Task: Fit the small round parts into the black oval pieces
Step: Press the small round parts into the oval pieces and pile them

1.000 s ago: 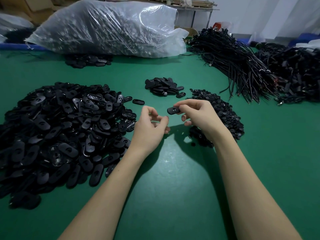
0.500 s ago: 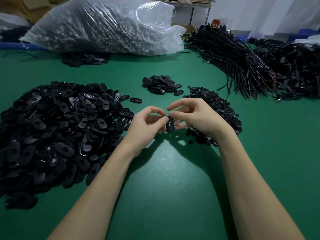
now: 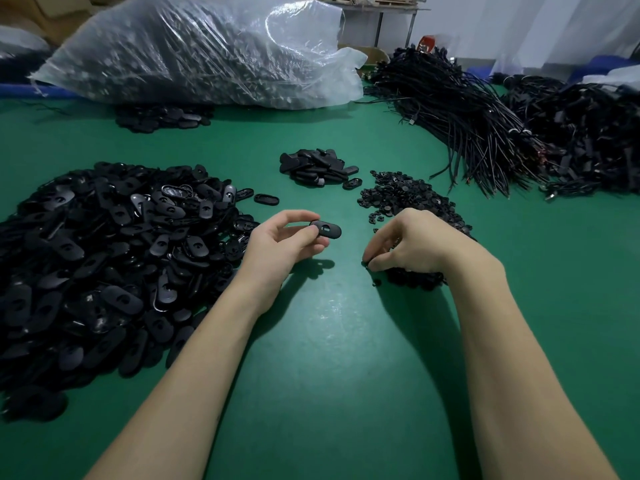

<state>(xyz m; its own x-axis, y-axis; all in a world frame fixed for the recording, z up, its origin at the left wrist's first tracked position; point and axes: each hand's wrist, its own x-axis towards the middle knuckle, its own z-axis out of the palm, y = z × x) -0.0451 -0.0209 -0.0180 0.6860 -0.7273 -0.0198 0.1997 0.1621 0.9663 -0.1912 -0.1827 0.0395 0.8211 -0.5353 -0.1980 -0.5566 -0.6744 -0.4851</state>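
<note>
The left hand (image 3: 282, 242) is holding one black oval piece (image 3: 325, 229) just above the green tabletop (image 3: 329, 375), pinching it by its left end between thumb and fingertips so that most of the piece is sticking out to the right. Its long axis is lying roughly level and pointing across toward the other hand, and a small keyhole-shaped opening is facing up and toward the viewer.

The right hand (image 3: 412, 244) is reaching down to the near edge of the heap of small round parts (image 3: 408, 199), which is lying to the right of the held oval piece. Its fingertips are curled together at the tabletop, apparently closing on one small dark part, though the part is too small to make out clearly. The two hands are standing apart, with a bare strip of tabletop between them.

The coming move, I would judge, is the right hand carrying a round part leftward to the opening in the oval piece, the free end of which is already aimed that way.

Left of the oval piece, a large mound of oval pieces (image 3: 104, 265) is spreading out; beyond it a smaller stack of dark pieces (image 3: 317, 166) is sitting, with a clear plastic bag (image 3: 197, 50) farther back.
</note>
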